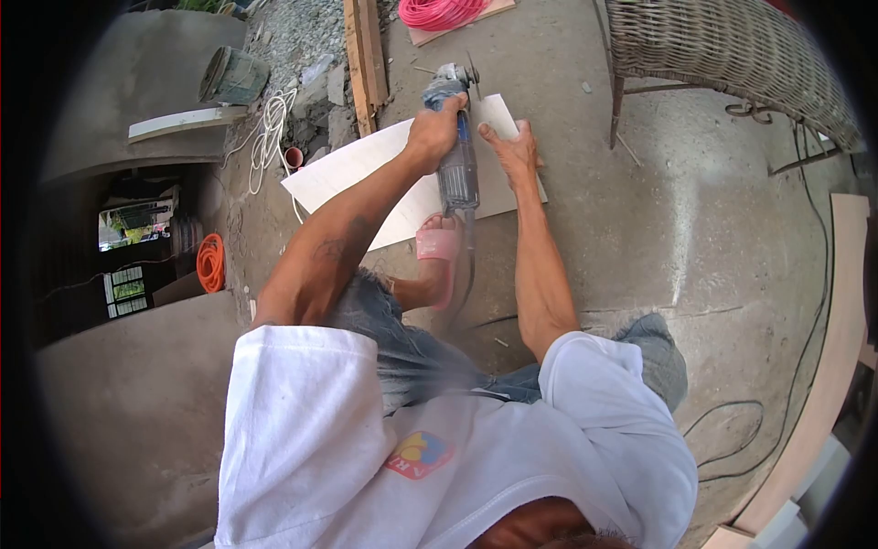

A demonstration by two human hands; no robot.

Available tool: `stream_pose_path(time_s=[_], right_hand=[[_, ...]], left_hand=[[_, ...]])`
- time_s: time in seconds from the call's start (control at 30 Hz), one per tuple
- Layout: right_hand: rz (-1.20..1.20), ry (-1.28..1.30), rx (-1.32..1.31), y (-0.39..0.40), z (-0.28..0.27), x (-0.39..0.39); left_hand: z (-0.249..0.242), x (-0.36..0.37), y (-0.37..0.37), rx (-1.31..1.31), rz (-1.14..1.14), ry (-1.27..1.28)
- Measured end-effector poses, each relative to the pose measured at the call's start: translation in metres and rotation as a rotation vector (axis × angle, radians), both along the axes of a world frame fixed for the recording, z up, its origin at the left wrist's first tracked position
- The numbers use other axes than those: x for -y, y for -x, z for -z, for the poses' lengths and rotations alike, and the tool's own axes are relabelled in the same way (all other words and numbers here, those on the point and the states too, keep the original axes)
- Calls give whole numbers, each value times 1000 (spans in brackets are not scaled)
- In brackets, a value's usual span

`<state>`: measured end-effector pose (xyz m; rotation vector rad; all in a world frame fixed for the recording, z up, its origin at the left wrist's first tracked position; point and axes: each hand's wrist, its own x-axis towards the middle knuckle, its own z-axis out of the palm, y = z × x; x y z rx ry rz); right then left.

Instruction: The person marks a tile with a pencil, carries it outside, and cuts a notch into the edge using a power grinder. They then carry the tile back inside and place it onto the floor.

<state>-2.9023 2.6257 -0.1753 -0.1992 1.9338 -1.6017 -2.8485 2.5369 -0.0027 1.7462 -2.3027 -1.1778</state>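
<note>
My left hand [434, 135] is wrapped round the body of an angle grinder [459, 174], near its head. The thin disc [473, 75] stands on edge at the far end, over the edge of a white tile [380, 163]. My right hand [515, 151] grips the tile's right part, thumb on top; its other fingers are partly hidden. My foot in a pink slipper [439, 247] is at the tile's near edge. The grinder's cord runs back past the foot.
A wicker chair [732, 46] stands at the upper right. Wooden planks [366, 64], rubble and white cord [270, 137] lie at upper left. A bucket [233, 75] and an orange hose coil [210, 263] are farther left. A black cable [809, 348] crosses the right floor.
</note>
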Motion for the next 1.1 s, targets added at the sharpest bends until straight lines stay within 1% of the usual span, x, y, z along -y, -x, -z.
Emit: stream_pose_path(time_s=[0.13, 0.23, 0.33, 0.57, 0.77, 0.93, 1.1], right_hand=[[-8, -20, 4, 1, -3, -1], [64, -112, -89, -1, -12, -2], [14, -4, 6, 0, -6, -2], [-8, -31, 9, 2, -5, -2], [-2, -27, -1, 0, -7, -3], [-8, -56, -8, 2, -14, -6], [-33, -73, 3, 2, -15, -8]], left_hand=[[4, 1, 0, -17, -11, -12], [3, 3, 1, -31, 11, -34], [-1, 1, 1, -14, 8, -28], [0, -2, 3, 0, 1, 4], [4, 2, 3, -14, 6, -52], [-3, -3, 4, -44, -16, -38], [2, -4, 6, -47, -34, -51]])
